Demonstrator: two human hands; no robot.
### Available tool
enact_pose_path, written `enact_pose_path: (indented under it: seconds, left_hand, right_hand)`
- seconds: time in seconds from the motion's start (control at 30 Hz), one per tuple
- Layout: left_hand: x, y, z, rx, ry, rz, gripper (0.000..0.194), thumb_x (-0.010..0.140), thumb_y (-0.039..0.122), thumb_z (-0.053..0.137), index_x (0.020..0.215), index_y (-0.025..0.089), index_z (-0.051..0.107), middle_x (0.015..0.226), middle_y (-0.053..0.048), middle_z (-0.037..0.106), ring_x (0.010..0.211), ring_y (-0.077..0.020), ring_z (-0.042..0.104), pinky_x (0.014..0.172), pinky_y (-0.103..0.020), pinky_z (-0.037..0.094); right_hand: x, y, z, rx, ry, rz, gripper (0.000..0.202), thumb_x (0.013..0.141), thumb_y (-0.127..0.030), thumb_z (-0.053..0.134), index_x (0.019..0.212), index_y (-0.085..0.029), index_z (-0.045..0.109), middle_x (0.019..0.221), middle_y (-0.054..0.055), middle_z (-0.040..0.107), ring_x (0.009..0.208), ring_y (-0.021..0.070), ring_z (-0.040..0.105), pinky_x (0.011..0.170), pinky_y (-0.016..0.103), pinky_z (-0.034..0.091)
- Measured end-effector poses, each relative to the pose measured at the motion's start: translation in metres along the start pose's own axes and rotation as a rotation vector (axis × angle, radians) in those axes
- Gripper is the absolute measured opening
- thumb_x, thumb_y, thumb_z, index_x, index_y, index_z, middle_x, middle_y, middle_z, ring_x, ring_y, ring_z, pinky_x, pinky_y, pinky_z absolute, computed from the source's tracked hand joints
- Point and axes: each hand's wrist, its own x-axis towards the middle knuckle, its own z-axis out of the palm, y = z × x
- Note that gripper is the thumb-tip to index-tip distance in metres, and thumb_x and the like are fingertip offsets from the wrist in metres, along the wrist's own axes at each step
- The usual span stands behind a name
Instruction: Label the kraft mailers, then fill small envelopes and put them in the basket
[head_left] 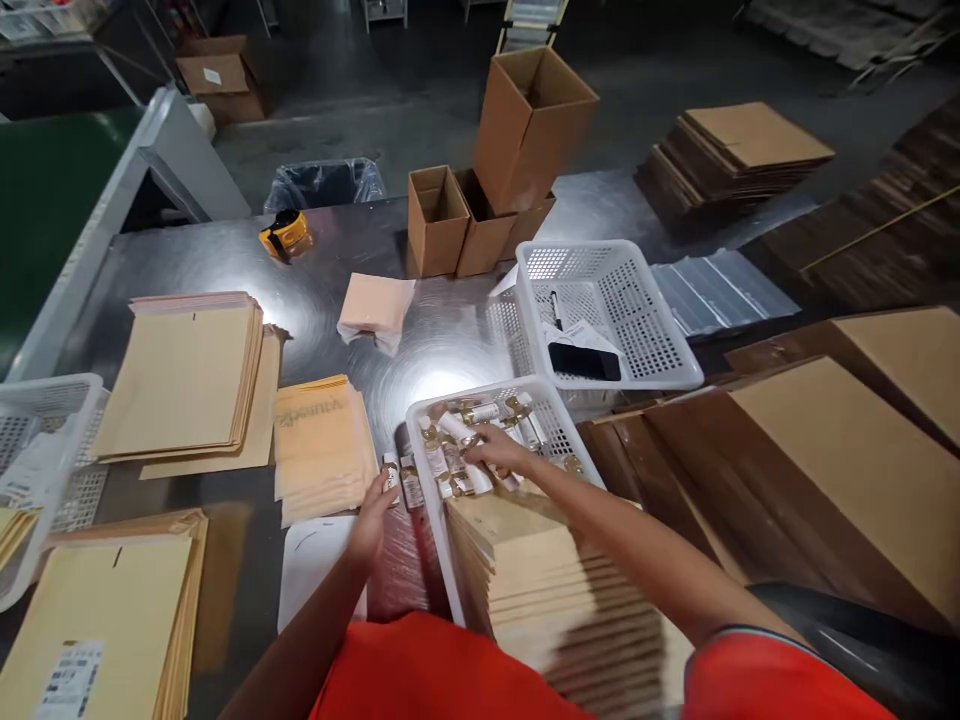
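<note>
My left hand (370, 515) is closed around a small white-labelled bottle (391, 474) on the metal table, just left of a white plastic basket (416, 470). A similar bottle (412, 484) stands beside it. Reaching into the basket, my right hand (496, 450) has its fingers closed on a small bottle with a white cap (454, 427). Several more of these amber bottles (529, 428) lie loose around the hand. A stack of kraft envelopes (525, 560) fills the near part of the same basket.
Stacks of padded envelopes (180, 380) and amber-tinted bags (322, 440) lie left. A tape dispenser (286, 235) and open cardboard boxes (439, 220) stand toward the back. Another white basket (652, 350) holds a phone (585, 362). Flattened cardboard (825, 480) lies right.
</note>
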Motion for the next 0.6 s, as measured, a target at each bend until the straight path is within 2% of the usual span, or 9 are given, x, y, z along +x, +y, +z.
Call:
enact_pose_path:
  seconds: [0.07, 0.13, 0.2, 0.27, 0.37, 0.43, 0.5, 0.53, 0.6]
  left_hand:
    - [-0.009, 0.004, -0.002, -0.013, -0.006, 0.007, 0.034, 0.080, 0.031, 0.070, 0.113, 0.024, 0.068, 0.145, -0.007, 0.053, 0.143, -0.0251, 0.037, 0.118, -0.037, 0.027]
    - [-0.017, 0.013, 0.000, -0.068, -0.041, -0.006, 0.032, 0.082, 0.038, 0.068, 0.111, 0.023, 0.069, 0.138, -0.008, 0.058, 0.131, -0.0258, 0.050, 0.108, -0.037, 0.040]
    - [-0.022, 0.027, 0.006, -0.151, -0.088, -0.037, 0.036, 0.084, 0.047, 0.064, 0.112, 0.025, 0.068, 0.131, -0.008, 0.062, 0.114, -0.0243, 0.061, 0.092, -0.036, 0.051]
    - [-0.024, 0.040, 0.011, -0.218, -0.099, -0.064, 0.041, 0.085, 0.054, 0.062, 0.116, 0.028, 0.066, 0.121, -0.006, 0.066, 0.099, -0.0210, 0.065, 0.079, -0.033, 0.054]
    - [-0.018, 0.052, 0.014, -0.231, -0.086, -0.043, 0.046, 0.082, 0.054, 0.066, 0.121, 0.028, 0.062, 0.110, -0.004, 0.069, 0.090, -0.0183, 0.067, 0.077, -0.029, 0.054]
    - [-0.011, 0.049, 0.011, -0.154, -0.076, -0.042, 0.053, 0.077, 0.045, 0.074, 0.125, 0.029, 0.059, 0.111, -0.003, 0.069, 0.091, -0.0190, 0.067, 0.079, -0.030, 0.054]
    - [-0.004, 0.040, 0.006, -0.076, -0.054, -0.059, 0.062, 0.072, 0.034, 0.079, 0.129, 0.033, 0.056, 0.117, -0.003, 0.068, 0.096, -0.0206, 0.067, 0.083, -0.031, 0.053]
    - [0.000, 0.035, 0.004, -0.060, -0.044, -0.065, 0.064, 0.070, 0.030, 0.080, 0.129, 0.034, 0.055, 0.120, -0.002, 0.068, 0.101, -0.0216, 0.067, 0.085, -0.032, 0.053]
    - [0.004, 0.023, -0.001, -0.081, -0.053, -0.069, 0.059, 0.070, 0.024, 0.079, 0.124, 0.033, 0.059, 0.123, -0.004, 0.067, 0.112, -0.0241, 0.063, 0.092, -0.033, 0.050]
  right_hand:
    - [-0.011, -0.010, -0.012, 0.138, 0.004, -0.007, 0.023, 0.060, -0.025, 0.065, 0.082, -0.017, 0.064, 0.065, -0.003, 0.061, 0.058, 0.0129, 0.055, 0.053, 0.022, 0.041]
    - [-0.024, -0.027, -0.015, 0.354, -0.030, -0.011, 0.030, 0.057, -0.027, 0.069, 0.085, -0.017, 0.064, 0.065, -0.003, 0.061, 0.055, 0.0117, 0.053, 0.050, 0.021, 0.040]
    - [-0.037, -0.049, -0.003, 0.549, -0.100, -0.011, 0.035, 0.054, -0.027, 0.072, 0.087, -0.017, 0.065, 0.068, -0.002, 0.063, 0.056, 0.0120, 0.054, 0.050, 0.022, 0.041]
    - [-0.047, -0.070, 0.022, 0.601, -0.169, 0.011, 0.038, 0.055, -0.027, 0.072, 0.090, -0.017, 0.065, 0.072, 0.000, 0.065, 0.061, 0.0138, 0.058, 0.053, 0.023, 0.044]
    - [-0.055, -0.092, 0.060, 0.476, -0.198, 0.020, 0.057, 0.058, -0.028, 0.075, 0.112, -0.019, 0.061, 0.090, 0.003, 0.068, 0.075, 0.0190, 0.064, 0.061, 0.027, 0.051]
    - [-0.055, -0.094, 0.070, 0.338, -0.099, -0.073, 0.072, 0.060, -0.031, 0.078, 0.128, -0.023, 0.054, 0.118, 0.008, 0.065, 0.096, 0.0231, 0.064, 0.076, 0.032, 0.053]
    - [-0.050, -0.087, 0.063, 0.219, 0.041, -0.188, 0.070, 0.070, -0.035, 0.075, 0.134, -0.023, 0.050, 0.138, 0.010, 0.053, 0.111, 0.0241, 0.059, 0.089, 0.035, 0.051]
    - [-0.046, -0.081, 0.053, 0.154, 0.095, -0.228, 0.063, 0.076, -0.035, 0.069, 0.135, -0.023, 0.049, 0.141, 0.011, 0.051, 0.113, 0.0237, 0.059, 0.092, 0.035, 0.050]
    - [-0.035, -0.065, 0.029, -0.063, 0.120, -0.245, 0.051, 0.084, -0.030, 0.061, 0.133, -0.021, 0.051, 0.138, 0.011, 0.054, 0.113, 0.0233, 0.059, 0.095, 0.035, 0.048]
